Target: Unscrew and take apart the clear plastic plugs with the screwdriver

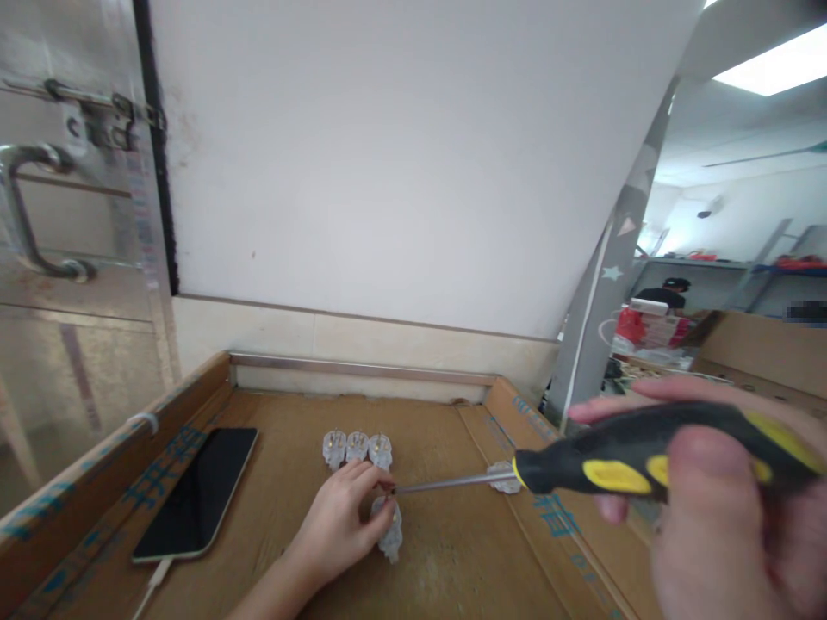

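My right hand (717,499) grips a screwdriver (613,461) by its black and yellow handle, the shaft pointing left. The shaft's tip meets the fingertips of my left hand (349,517), where thumb and index finger pinch together around something too small to make out. Just beneath that pinch a clear plug (391,538) lies on the cardboard, partly covered by the thumb. Beyond the left hand stand three more clear plugs (357,446) in a row, prongs up. Another clear piece (505,482) sits partly behind the screwdriver's shaft.
A cardboard-lined tray (452,551) with raised sides holds the work. On its left lies a dark-screened phone (200,491) with a white cable (155,581). A white panel (388,172) rises behind. Far right, a person (668,295) is near an open cardboard box (762,353).
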Available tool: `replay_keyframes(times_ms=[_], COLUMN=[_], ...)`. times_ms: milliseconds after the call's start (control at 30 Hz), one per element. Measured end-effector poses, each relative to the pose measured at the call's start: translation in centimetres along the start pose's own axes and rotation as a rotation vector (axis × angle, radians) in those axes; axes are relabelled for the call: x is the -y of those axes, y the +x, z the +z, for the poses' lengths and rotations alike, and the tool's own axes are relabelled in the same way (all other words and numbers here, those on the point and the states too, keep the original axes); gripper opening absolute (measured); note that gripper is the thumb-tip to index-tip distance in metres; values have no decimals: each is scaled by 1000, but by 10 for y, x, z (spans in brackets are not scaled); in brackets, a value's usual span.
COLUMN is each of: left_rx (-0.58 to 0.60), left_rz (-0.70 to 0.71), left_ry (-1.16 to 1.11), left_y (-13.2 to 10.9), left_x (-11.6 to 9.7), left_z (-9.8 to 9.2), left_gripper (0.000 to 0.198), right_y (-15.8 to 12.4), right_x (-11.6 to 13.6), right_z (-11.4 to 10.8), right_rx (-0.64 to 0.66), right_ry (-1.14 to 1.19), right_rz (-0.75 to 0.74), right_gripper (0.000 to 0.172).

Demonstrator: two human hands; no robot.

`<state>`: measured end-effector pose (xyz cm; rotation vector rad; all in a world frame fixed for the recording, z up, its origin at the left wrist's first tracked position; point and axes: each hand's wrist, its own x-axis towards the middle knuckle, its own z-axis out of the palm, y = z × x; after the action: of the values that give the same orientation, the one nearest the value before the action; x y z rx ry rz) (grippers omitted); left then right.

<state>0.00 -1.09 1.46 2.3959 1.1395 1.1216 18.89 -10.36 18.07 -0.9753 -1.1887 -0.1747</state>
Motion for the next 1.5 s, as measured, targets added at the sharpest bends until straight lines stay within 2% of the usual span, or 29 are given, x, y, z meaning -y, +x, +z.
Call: replay_keyframes(times_ms=[67,200,400,767,1267,1500], left_rx=[18,99,156,196,205,213], left_rz=[-21,-43,-85,-136,-138,-133], left_ry=[-29,-6,-12,-34,-77,-76], left_y=[-1,-1,-2,-1,-1,0], left_x=[0,-1,-2,0,0,0], left_z=[-2,0,4,3,2,2], left_gripper=[21,28,31,34,35,34], right_y=[12,27,24,34,19,21], right_x=[10,10,4,12,10,15], right_z=[12,28,41,39,48,48], right_rx=[73,174,238,179,365,331], right_ry=[-13,67,115,103,75,40], right_rz=[57,42,42,-32,-136,-166], right_gripper=[27,25,22,26,20,21])
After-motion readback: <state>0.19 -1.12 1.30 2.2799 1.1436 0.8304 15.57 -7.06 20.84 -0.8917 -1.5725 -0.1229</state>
